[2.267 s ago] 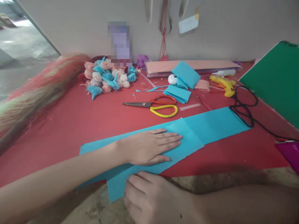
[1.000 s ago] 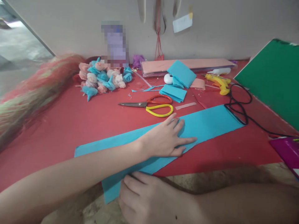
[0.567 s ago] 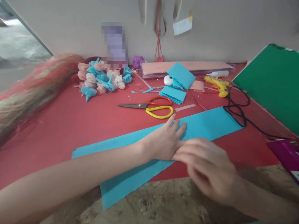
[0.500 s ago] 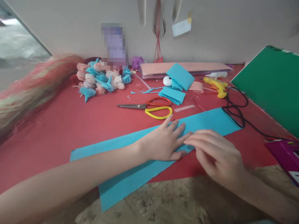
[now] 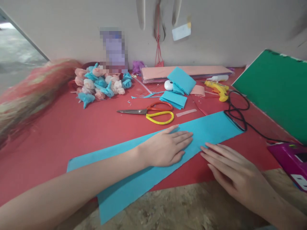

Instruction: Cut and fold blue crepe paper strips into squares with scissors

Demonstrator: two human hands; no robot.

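Note:
A long folded sheet of blue crepe paper (image 5: 206, 127) lies slantwise over the red tabletop, its near left corner hanging past the front edge. My left hand (image 5: 165, 147) rests flat on its middle, palm down and fingers stretched out. At the near edge of the paper, my right hand (image 5: 235, 169) has its fingers extended, with the tips at or just above the edge; I cannot tell whether they touch. Nothing shows in either hand. Beyond the paper lie scissors (image 5: 148, 111) with one red and one yellow handle, near small folded blue paper pieces (image 5: 181, 80).
A yellow glue gun (image 5: 219, 89) trails a black cord (image 5: 244, 110) over the paper's right end. Blue and pink paper flowers (image 5: 100, 83) are piled at back left, beside stringy fibre (image 5: 31, 92). A green board (image 5: 275, 92) leans at right, above a purple box (image 5: 287, 161).
My right hand has drawn away from my left fingers, rightward and down, and its fingers have straightened. My left fingers have come closer together. The whole view has shifted slightly.

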